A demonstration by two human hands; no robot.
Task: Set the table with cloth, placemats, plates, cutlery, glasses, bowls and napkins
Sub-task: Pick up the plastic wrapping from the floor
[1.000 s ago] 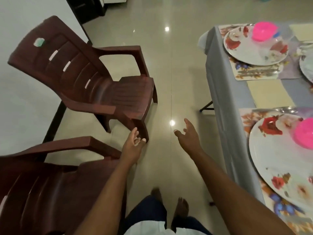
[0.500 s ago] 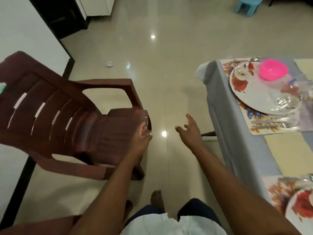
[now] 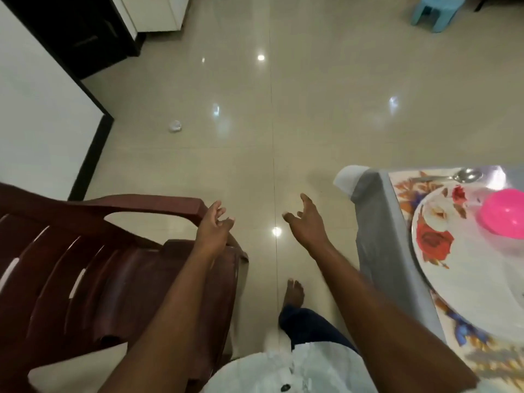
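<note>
A table under a grey cloth (image 3: 377, 239) fills the right edge. On it lies a floral placemat (image 3: 408, 191) bearing a white flowered plate (image 3: 453, 256), a pink bowl (image 3: 502, 214) on the plate and a spoon (image 3: 465, 175) behind it. My left hand (image 3: 212, 229) hovers by the front end of a brown plastic chair's armrest (image 3: 147, 202), fingers loosely spread, holding nothing. Over the floor between chair and table, my right hand (image 3: 307, 222) stretches forward, fingers spread and empty.
The brown chair (image 3: 85, 279) takes up the lower left. A white wall with dark skirting (image 3: 90, 154) runs along the left. A small crumpled white scrap (image 3: 175, 126) lies on the tiled floor, and a blue stool (image 3: 435, 11) stands far right. My bare foot (image 3: 295, 293) is below.
I have walked forward along the table: the chair slid down-left in view, the near place setting dropped out, and the far corner setting came closer. Both hands stay empty.
</note>
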